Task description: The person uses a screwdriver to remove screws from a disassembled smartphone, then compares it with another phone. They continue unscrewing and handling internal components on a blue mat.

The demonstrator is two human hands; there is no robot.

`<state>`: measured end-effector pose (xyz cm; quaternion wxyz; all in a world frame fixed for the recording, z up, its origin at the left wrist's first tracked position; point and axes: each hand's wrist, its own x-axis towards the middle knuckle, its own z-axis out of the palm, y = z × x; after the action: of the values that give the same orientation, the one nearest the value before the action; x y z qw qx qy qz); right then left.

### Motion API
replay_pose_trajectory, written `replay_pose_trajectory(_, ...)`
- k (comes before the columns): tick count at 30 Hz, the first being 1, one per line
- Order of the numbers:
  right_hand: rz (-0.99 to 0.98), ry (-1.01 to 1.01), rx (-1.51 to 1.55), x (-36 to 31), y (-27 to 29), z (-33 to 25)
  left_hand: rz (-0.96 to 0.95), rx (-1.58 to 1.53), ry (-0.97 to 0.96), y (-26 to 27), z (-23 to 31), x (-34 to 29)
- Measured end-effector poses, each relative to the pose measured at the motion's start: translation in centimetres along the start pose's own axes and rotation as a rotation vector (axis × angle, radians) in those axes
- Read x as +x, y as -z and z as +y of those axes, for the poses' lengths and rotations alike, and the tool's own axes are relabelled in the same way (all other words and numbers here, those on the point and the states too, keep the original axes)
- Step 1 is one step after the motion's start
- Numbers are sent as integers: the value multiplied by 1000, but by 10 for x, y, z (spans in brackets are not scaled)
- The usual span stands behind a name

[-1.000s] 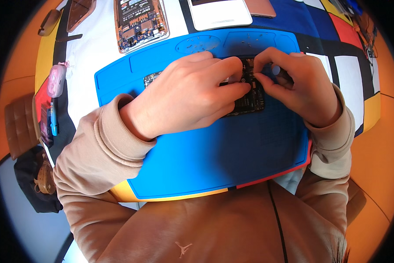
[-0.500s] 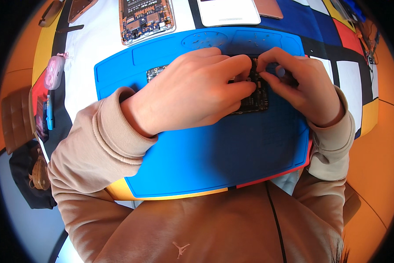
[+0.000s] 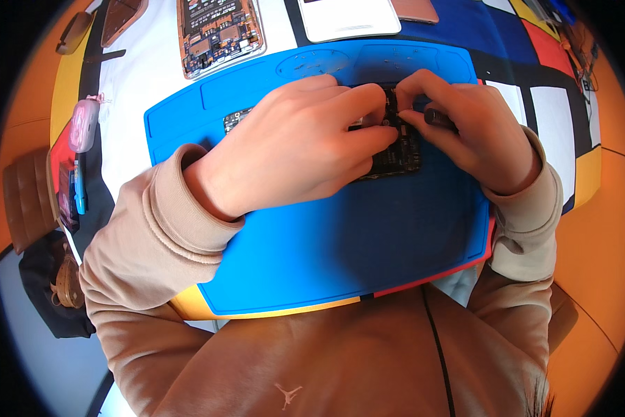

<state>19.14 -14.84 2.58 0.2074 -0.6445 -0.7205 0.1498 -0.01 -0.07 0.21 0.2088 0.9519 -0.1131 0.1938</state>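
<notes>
An opened phone (image 3: 399, 161) with dark circuitry lies across the blue mat (image 3: 285, 257), mostly covered by my hands; another strip of its parts shows left of my knuckles. My left hand (image 3: 302, 139) rests over it, thumb and index finger pinched at the board. What they grip, if anything, is hidden. At the board's far right edge, my right hand (image 3: 465, 128) has its thumb and index finger close together. A dark rod-shaped tool (image 3: 437, 117) is tucked in its curled fingers, with its end showing; its tip is out of sight.
Beyond the mat lie an open phone with bare circuitry (image 3: 222, 38), a white phone (image 3: 351, 19) and a copper-coloured panel (image 3: 417, 10). Small loose bits sit in the mat's oval recess (image 3: 312, 64). At left are a pink case (image 3: 84, 126) and a blue pen (image 3: 81, 184).
The tool in my right hand has tilted, showing a dark side where a bluish round end was. Both hands stay at the board; the whole view has shifted slightly.
</notes>
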Motion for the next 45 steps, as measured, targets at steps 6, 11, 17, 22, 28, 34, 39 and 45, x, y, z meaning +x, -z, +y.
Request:
replay_pose_trajectory(6, 30, 28, -6, -1, -5, 4, -14, -25, -2, 3, -1, 0)
replay_pose_trajectory(11, 65, 65, -70, 0, -7, 5, -10, -37, 1, 4, 0, 1)
replay_pose_trajectory(17, 66, 59, 65, 0, -3, 7, 0, -55, 22, 4, 2, 3)
replay_pose_trajectory(22, 67, 57, 104, 2, 5, 11, -17, -41, 28, 5, 3, 4)
replay_pose_trajectory(28, -26, -8, 105, 1, 10, 8, -7, -52, 0, 5, 0, 4)
replay_pose_trajectory(34, 58, 83, 17, 1, 5, 7, -10, -50, 32, 5, 2, 3)
replay_pose_trajectory(39, 41, 73, -85, 1, 2, 8, 4, -50, 31, 4, 2, 3)
replay_pose_trajectory(45, 42, 77, -230, -2, -3, 0, 7, -48, 31, 3, 2, 3)
